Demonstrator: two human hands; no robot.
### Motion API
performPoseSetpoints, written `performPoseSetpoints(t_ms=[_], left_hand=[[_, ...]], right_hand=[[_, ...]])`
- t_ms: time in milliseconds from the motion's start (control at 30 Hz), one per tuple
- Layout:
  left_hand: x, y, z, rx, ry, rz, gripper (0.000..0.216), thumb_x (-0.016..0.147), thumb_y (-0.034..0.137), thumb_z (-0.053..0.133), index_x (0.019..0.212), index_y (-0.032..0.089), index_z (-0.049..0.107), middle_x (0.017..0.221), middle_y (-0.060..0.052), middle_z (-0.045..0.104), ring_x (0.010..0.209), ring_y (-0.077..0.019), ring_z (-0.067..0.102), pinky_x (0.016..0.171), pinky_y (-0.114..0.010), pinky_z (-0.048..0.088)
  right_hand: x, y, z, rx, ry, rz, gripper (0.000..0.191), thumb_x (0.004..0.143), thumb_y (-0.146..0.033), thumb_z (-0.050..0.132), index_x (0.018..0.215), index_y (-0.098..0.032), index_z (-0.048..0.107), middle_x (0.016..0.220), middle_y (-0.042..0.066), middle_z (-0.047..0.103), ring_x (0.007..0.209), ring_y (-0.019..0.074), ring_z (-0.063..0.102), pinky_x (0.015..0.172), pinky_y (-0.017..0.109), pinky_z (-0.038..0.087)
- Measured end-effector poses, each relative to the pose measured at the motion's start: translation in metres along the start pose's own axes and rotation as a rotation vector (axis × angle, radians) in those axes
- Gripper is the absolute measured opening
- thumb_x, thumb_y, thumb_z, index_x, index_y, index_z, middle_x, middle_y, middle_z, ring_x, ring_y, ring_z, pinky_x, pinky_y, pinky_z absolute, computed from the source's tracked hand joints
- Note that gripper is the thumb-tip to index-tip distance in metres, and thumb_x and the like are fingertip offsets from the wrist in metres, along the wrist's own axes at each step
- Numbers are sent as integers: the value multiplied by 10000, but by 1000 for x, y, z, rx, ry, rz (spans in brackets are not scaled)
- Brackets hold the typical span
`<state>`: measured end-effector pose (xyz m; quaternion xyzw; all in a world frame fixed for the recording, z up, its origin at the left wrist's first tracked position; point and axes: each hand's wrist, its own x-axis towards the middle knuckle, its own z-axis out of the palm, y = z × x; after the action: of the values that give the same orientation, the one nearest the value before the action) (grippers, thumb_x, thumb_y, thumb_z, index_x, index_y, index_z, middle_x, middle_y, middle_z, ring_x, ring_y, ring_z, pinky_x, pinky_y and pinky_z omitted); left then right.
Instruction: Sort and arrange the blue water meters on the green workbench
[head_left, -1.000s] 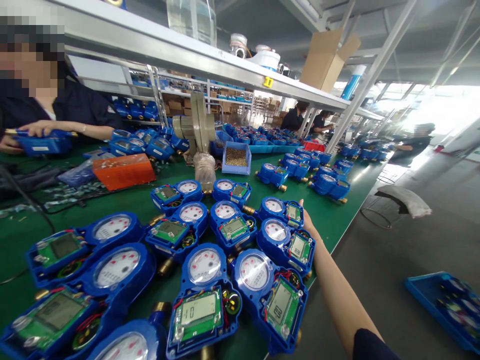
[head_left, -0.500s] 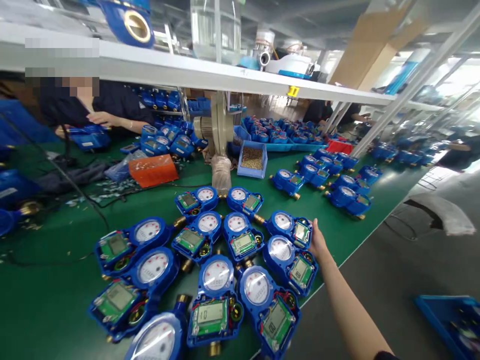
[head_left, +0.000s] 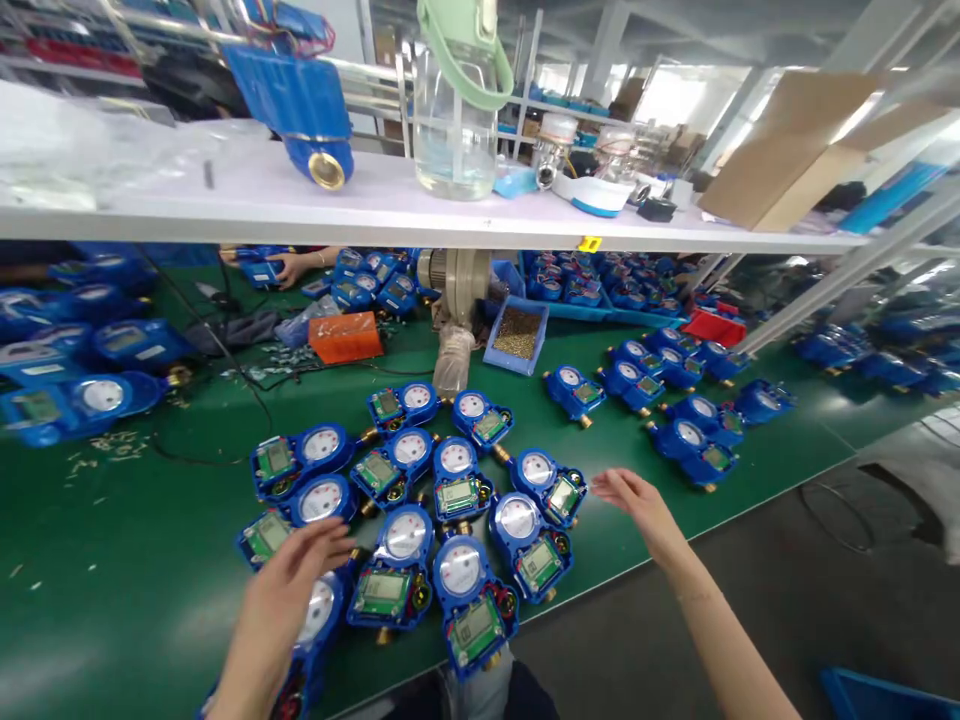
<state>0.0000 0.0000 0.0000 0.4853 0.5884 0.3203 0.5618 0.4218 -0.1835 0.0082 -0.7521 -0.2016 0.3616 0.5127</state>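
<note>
A cluster of blue water meters (head_left: 420, 500) with white dials and green circuit boards lies on the green table (head_left: 112, 540) in front of me. My left hand (head_left: 281, 600) hovers over the meters at the cluster's near left, fingers loosely apart, holding nothing. To the right of the cluster my right hand (head_left: 637, 505) is open and empty, just above the table, next to the rightmost meter (head_left: 547, 485).
A white shelf (head_left: 375, 215) overhead carries a clear water jug (head_left: 454, 110), a blue meter body (head_left: 300, 100) and a cardboard box (head_left: 780, 150). An orange box (head_left: 345, 337), a blue bin of brass parts (head_left: 517, 335) and more meters (head_left: 675, 400) lie beyond. Another person's hand (head_left: 289, 265) works at the far side.
The view has pulled back and up, so the shelf top now shows. My right hand has lifted off the rightmost meter's edge. My left hand has come into view over the near meters.
</note>
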Motion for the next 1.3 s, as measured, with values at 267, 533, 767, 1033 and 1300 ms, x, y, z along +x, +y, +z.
performPoseSetpoints(t_ms=[267,533,767,1033,1300], left_hand=[[64,8,115,311,-292,21,423,797,456,510,1006,119,659,1102,-144,685,1103,-281,598,903,-347,484],[94,-3,152,683,-391,-101,379,913,433,461,798,117,635,880,-118,700,920,-239,648,863,-385,463],[111,-13,162,731,-424,-156,462,929,516,426,983,102,622,1077,-117,661,1006,-208,623,897,-393,474],[108,-8,160,754,-391,-99,528,941,500,366,964,43,629,1064,-227,660,1023,-285,627,895,-407,453],[81,57,128,522,-299,15,613,894,558,382,1106,31,613,1143,-241,638,1112,-344,581,933,-399,431]], right_hand=[[-4,-31,116,76,-289,12,449,743,-547,641,985,-173,689,1072,110,695,1020,227,635,925,361,474],[48,-1,196,-199,-379,162,488,765,-517,584,908,-62,689,942,168,707,998,306,622,868,379,452],[62,-1,215,-398,-430,237,832,739,-692,545,1179,12,582,1286,276,543,1243,363,476,1000,396,368],[53,-31,206,-385,-455,210,858,680,-720,597,1239,-71,563,1330,208,538,1265,340,464,1031,391,358],[16,-101,200,-176,-602,-52,692,836,-648,465,1286,-124,519,1274,146,593,1178,264,544,1021,411,406]])
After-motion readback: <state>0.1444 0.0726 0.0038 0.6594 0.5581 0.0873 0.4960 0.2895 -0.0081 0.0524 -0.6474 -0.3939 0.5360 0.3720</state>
